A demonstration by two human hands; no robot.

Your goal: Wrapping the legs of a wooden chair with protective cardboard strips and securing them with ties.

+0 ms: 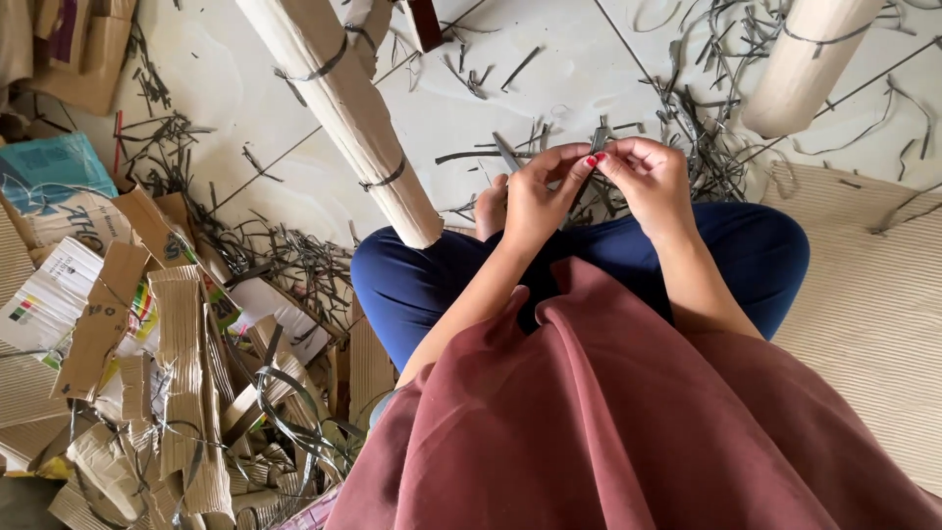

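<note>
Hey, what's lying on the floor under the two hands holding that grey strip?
Below the left hand and right hand lie loose grey strips on the white floor, plus a bare foot. The hands and blue trousers hide whatever lies directly beneath.

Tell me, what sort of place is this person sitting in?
Probably an informal floor workspace for sorting or bundling scrap cardboard. Torn cardboard pieces are heaped on one side, strapped cardboard rolls lie on the tiled floor, and grey strap offcuts are scattered about.
</note>
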